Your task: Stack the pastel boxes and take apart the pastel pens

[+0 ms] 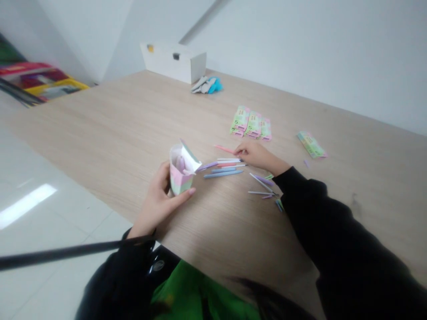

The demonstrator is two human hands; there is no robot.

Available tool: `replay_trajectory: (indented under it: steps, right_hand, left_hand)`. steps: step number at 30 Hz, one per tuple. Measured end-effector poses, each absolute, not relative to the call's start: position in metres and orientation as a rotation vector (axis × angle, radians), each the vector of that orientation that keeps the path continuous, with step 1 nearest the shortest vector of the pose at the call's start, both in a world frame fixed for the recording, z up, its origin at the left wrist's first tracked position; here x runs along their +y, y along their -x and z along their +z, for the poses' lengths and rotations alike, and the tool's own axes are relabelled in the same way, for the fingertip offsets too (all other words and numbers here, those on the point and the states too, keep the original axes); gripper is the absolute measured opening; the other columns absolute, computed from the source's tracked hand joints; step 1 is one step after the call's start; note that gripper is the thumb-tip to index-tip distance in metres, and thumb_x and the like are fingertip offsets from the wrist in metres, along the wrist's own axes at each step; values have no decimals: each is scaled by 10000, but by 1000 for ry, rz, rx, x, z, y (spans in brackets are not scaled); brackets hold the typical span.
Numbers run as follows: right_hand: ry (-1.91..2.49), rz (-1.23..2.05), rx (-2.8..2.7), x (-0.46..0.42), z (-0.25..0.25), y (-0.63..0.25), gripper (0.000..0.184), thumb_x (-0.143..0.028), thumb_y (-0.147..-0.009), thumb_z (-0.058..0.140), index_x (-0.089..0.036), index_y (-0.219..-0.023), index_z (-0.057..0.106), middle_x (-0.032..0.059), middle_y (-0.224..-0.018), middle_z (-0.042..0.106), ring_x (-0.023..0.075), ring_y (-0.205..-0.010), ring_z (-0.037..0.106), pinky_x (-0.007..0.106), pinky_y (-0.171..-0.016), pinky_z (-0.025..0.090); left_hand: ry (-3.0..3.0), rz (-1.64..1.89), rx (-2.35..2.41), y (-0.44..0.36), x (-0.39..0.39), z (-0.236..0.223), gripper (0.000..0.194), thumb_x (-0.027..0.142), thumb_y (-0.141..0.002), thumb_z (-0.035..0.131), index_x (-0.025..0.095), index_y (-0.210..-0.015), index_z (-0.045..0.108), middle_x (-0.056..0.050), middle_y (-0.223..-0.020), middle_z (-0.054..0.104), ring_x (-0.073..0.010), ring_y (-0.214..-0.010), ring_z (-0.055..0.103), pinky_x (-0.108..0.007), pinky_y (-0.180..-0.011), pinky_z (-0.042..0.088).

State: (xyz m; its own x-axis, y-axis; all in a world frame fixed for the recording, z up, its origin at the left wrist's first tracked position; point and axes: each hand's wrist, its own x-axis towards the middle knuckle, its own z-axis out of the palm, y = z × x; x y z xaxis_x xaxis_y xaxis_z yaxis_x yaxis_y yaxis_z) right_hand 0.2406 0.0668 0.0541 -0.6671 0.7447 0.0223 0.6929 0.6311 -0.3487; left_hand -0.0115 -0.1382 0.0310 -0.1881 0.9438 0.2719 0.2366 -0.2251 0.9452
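My left hand (163, 195) is wrapped round a small pink, green and white carton (182, 180). The carton's flap stands up at its top, and something purple shows inside. My right hand (251, 154) pinches one end of a pink pen (224, 149) just above the table. Beside that hand lies a row of slim pens and sticks: a purple pen (207, 166), blue pens (223, 173), and thin white sticks (230, 160). Nearer my right sleeve, more white sticks (262, 184) and a purple piece (264, 180) lie scattered.
Several printed cartons (250, 122) stand grouped at the back, with a single carton (311, 144) lying to their right. A white box (173, 62) and crumpled grey and blue gloves (207, 84) are farther off. The wooden table (110, 115) ends above a tiled floor at left.
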Motion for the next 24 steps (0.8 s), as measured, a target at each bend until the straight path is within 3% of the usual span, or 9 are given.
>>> replay_trajectory:
  steps: [8, 14, 18, 24]
  right_hand:
    - [1026, 552, -2800, 58, 63, -217, 300, -51, -841, 520, -83, -1030, 750, 134, -1016, 731, 203, -924, 653, 291, -842, 470]
    - [863, 513, -2931, 47, 59, -178, 285, -107, -870, 515, -146, -1060, 724, 123, -1143, 690, 223, -1021, 631, 305, -878, 455]
    - [881, 439, -2974, 34, 68, -187, 226, -107, -852, 526, -151, -966, 717, 113, -1070, 695, 239, -1032, 619, 309, -856, 437]
    - [976, 197, -3040, 8, 61, -219, 196, -132, -859, 511, -128, -898, 703, 133, -977, 652, 226, -885, 586, 322, -766, 394]
  left_hand:
    - [-1443, 1541, 1381, 34, -95, 43, 529, 383, -694, 853, 229, -1140, 614, -26, -985, 633, -213, -908, 615, -391, -829, 527]
    - [-1434, 1667, 1296, 48, -65, 51, 559, 384, -723, 845, 271, -1202, 582, 12, -990, 617, -190, -940, 615, -362, -815, 514]
    - [-1414, 1595, 1297, 36, -67, 47, 510, 378, -676, 866, 236, -1092, 607, -9, -932, 620, -203, -882, 621, -355, -758, 509]
    - [-1495, 1491, 1330, 31, -74, 43, 493, 362, -670, 861, 246, -1081, 615, -19, -932, 630, -248, -955, 618, -393, -834, 523]
